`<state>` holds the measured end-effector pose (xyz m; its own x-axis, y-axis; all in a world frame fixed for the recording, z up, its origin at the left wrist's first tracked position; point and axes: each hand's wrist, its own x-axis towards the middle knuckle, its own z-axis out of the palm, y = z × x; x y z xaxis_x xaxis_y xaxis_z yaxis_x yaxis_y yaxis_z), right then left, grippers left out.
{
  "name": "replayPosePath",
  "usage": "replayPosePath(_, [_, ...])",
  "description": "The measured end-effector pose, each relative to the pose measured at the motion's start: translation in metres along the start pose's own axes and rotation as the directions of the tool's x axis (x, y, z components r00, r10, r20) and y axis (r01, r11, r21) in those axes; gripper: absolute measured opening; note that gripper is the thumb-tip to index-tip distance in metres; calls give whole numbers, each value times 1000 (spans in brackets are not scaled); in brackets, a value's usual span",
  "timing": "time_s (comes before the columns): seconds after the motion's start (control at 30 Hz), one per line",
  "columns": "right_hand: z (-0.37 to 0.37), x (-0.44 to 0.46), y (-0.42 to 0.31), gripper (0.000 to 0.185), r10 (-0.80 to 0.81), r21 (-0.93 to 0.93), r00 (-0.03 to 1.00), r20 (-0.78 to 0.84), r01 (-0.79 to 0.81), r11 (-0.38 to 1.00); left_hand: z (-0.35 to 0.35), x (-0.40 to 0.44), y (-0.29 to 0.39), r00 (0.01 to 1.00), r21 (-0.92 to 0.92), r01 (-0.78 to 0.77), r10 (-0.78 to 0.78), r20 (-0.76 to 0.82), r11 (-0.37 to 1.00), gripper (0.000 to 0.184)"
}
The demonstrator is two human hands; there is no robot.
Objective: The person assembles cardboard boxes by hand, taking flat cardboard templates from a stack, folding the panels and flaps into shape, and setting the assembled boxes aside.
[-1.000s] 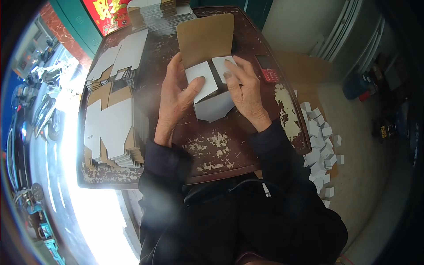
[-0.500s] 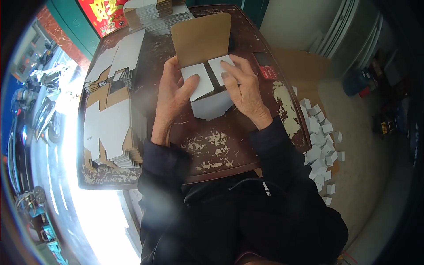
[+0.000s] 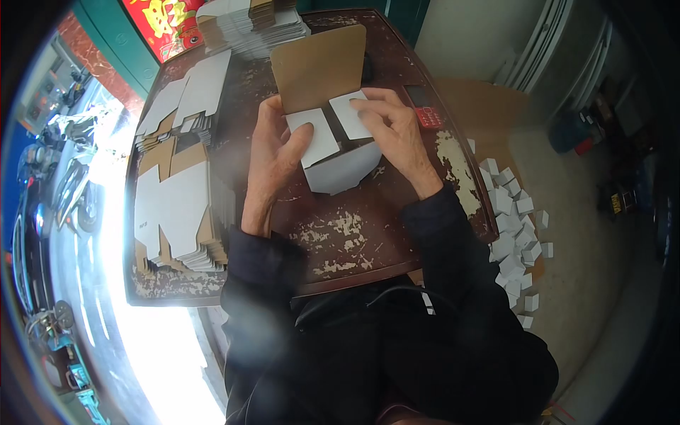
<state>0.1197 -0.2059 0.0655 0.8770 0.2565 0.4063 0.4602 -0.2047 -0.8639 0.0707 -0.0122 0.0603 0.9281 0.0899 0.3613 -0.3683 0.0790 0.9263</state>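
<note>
Left hand (image 3: 275,159) holds box (image 3: 343,168), far-side lid (image 3: 319,67) raised.

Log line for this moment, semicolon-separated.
left hand: on left flap; right hand: on right flap; carton: lid raised; flat cartons: stacked left

A small, partly folded cardboard carton, white outside (image 3: 343,170), sits in the upper middle of the frame, slightly turned so its front edge climbs rightward. Its tall brown rectangular lid panel with rounded corners (image 3: 319,67) stands raised at the back. Two white side flaps (image 3: 316,142) are folded inward over the opening, a dark gap between them.
</note>
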Motion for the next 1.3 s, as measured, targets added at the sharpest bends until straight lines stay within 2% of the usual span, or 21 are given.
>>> replayPosePath(0.03, [2,1,2,23,1,1,1000,1,-1,1000,0,0,0,1000,0,1,-1,-1,1000,48])
replayPosePath(0.17, [6,1,11,34,-168,32,985,-43,170,985,0,0,0,1000,-15,-13,13,7,1000,49])
replayPosePath(0.37, [6,13,29,48,-219,175,976,-15,218,960,3,1,-2,998,-106,-62,63,3,992,51])
replayPosePath(0.43, [5,12,18,54,-98,395,995,24,81,915,3,2,-2,997,-119,-68,70,14,991,52])
replayPosePath(0.5, [4,11,10,60,13,586,996,90,-63,808,3,2,-2,997,-133,-73,76,23,988,53])
replayPosePath(0.67, [1,21,17,57,59,674,974,221,-196,712,4,3,-4,997,-136,-78,79,2,988,53])
replayPosePath(0.83, [3,28,20,55,194,682,940,280,-337,649,4,2,-5,996,-137,-87,85,-17,987,52])
replayPosePath(1.2, [6,31,21,46,234,662,949,209,-314,681,3,2,-10,994,-103,-111,109,-25,988,49])
replayPosePath(1.3, [5,32,27,39,216,645,954,208,-300,703,5,0,-8,995,-158,-96,94,-23,983,39])
